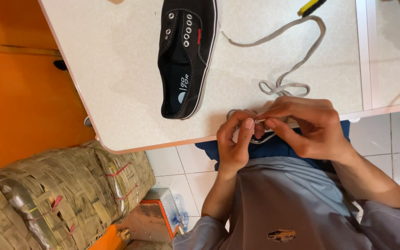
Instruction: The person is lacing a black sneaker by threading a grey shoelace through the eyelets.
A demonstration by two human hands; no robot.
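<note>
A black canvas shoe (187, 55) with empty metal eyelets lies on the white table (116, 60), laces out. A grey shoelace (297, 51) trails in loops across the table towards me. My left hand (234, 143) and my right hand (309, 127) meet at the table's near edge, and both pinch one end of the shoelace between thumb and fingertips. The lace's tip is mostly hidden by my fingers.
A yellow and black tool (311, 6) lies at the table's far edge. Woven basket bundles (65, 194) sit on the floor at left, beside an orange wall (19, 102). A small box and a plastic bottle (179, 213) stand on the tiled floor.
</note>
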